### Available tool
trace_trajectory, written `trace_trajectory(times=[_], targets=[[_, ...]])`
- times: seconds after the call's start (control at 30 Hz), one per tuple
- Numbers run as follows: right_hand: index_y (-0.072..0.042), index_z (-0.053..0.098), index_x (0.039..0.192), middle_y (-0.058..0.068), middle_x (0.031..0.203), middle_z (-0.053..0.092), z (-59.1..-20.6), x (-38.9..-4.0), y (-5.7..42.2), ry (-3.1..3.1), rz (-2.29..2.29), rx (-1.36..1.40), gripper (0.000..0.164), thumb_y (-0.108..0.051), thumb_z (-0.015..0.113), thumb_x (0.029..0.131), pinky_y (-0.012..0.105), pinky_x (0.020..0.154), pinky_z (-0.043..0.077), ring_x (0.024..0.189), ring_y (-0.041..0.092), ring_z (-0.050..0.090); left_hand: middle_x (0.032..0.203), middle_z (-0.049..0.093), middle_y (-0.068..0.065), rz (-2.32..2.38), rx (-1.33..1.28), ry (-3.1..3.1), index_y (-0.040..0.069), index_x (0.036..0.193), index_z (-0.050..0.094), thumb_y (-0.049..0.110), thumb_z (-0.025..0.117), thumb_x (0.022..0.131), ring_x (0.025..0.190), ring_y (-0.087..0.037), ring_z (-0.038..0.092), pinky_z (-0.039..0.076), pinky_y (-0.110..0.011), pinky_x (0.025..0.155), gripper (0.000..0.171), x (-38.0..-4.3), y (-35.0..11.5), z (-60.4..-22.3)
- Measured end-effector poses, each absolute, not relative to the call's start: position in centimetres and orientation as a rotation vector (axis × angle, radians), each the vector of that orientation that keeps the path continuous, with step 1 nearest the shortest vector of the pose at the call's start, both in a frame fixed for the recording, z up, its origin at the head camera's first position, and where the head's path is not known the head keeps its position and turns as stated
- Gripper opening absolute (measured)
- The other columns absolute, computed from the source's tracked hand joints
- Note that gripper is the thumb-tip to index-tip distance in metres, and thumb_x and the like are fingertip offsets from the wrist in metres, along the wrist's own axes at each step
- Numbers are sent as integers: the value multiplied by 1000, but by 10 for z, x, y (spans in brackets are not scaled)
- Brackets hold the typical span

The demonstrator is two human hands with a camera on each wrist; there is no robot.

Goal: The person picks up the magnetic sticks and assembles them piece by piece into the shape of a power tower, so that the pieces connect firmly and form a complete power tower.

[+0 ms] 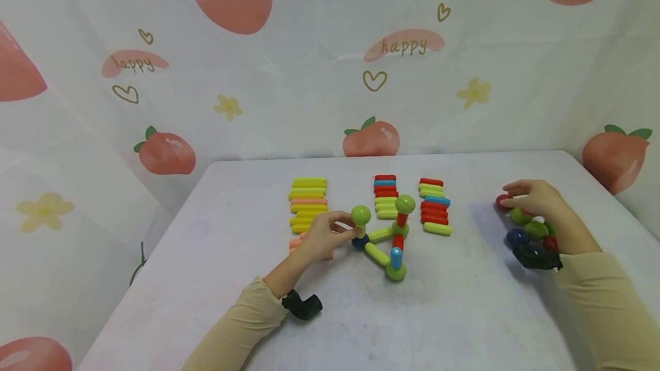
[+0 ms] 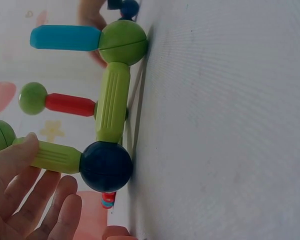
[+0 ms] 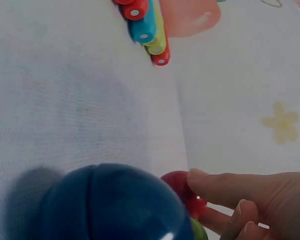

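My left hand (image 1: 326, 235) pinches an upright yellow-green rod (image 2: 57, 157) between thumb and fingers. A green ball (image 1: 360, 214) caps that rod, and a dark blue ball (image 2: 106, 166) sits at its foot. This corner belongs to a triangular frame of rods and balls on the table. At its back corner a red rod (image 1: 402, 220) stands with a green ball (image 1: 405, 204) on top; at the front corner a blue rod (image 1: 396, 257) rises from another green ball (image 1: 396, 271). Far right, my right hand (image 1: 538, 202) pinches a red ball (image 3: 179, 186).
Beneath the right hand cluster loose balls, among them a dark blue ball (image 1: 517, 237) and a green ball (image 1: 536, 229). Behind the frame lie rows of rods: yellow rods (image 1: 308, 208) at left, mixed rods (image 1: 385, 190) centrally, more red rods (image 1: 434, 212) to the right. A printed cloth (image 1: 309, 102) hangs behind.
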State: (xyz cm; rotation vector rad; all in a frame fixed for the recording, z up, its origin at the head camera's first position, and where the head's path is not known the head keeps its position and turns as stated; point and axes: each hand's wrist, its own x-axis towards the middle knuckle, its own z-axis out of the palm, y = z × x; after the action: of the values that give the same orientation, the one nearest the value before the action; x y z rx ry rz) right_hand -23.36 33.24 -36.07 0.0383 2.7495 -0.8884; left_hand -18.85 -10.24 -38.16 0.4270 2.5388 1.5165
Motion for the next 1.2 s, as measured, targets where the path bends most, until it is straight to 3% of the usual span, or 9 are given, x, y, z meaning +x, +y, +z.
trace_trajectory(times=[0.27, 0.5, 0.63, 0.8, 0.9, 1.0, 1.1, 1.2], targets=[[9, 44, 128, 36, 127, 45, -360, -232, 328, 2744, -856, 92, 66, -37, 64, 86, 24, 61, 47, 73, 18, 55, 106, 69, -5, 1504, 437, 2552, 12, 103, 69, 22, 73, 80, 86, -18, 67, 54, -22, 70, 25, -189, -102, -384], [-1, 41, 136, 33, 136, 39, -345, -223, 305, 2720, -942, 17, 72, -52, 58, 86, 28, 68, 51, 92, 31, 55, 105, 69, -6, 1527, 435, 2542, 12, 102, 70, 21, 73, 80, 86, -18, 68, 53, -21, 70, 24, -189, -102, -384], [-8, 45, 136, 28, 134, 44, -331, -212, 278, 2698, -1003, -81, 69, -52, 60, 85, 26, 58, 45, 72, 21, 51, 105, 70, -5, 1525, 429, 2543, 13, 103, 70, 22, 73, 80, 86, -18, 68, 53, -21, 70, 25, -189, -102, -384], [-10, 53, 128, 21, 125, 54, -317, -195, 243, 2661, -1129, -337, 52, -37, 66, 86, 25, 48, 39, 49, 15, 43, 104, 70, -5, 1522, 421, 2542, 14, 102, 70, 23, 74, 80, 86, -17, 68, 53, -21, 70, 24, -189, -102, -384], [-8, 57, 123, 15, 116, 59, -315, -185, 223, 2582, -1218, -517, 42, -26, 67, 86, 25, 44, 39, 44, 14, 41, 104, 70, -5, 1524, 418, 2539, 14, 102, 70, 23, 74, 80, 86, -17, 68, 53, -21, 70, 24, -189, -102, -384], [-7, 59, 120, 4, 90, 63, -318, -177, 206, 2473, -1278, -653, 38, -21, 67, 86, 26, 43, 39, 42, 14, 39, 103, 70, -5, 1526, 416, 2534, 14, 103, 70, 23, 73, 80, 86, -17, 68, 53, -21, 70, 25, -189, -102, -384], [-9, 61, 118, 0, 59, 51, -322, -171, 193, 2382, -1301, -737, 35, -20, 67, 85, 25, 41, 38, 40, 14, 37, 103, 70, -5, 1529, 422, 2531, 13, 102, 70, 23, 73, 80, 86, -17, 68, 52, -21, 70, 24, -189, -103, -384], [-9, 61, 117, 4, 50, 42, -326, -169, 182, 2315, -1318, -791, 34, -19, 68, 85, 24, 40, 36, 40, 14, 36, 103, 70, -5, 1527, 421, 2530, 13, 102, 70, 23, 73, 80, 87, -17, 68, 52, -21, 70, 24, -189, -102, -383]])
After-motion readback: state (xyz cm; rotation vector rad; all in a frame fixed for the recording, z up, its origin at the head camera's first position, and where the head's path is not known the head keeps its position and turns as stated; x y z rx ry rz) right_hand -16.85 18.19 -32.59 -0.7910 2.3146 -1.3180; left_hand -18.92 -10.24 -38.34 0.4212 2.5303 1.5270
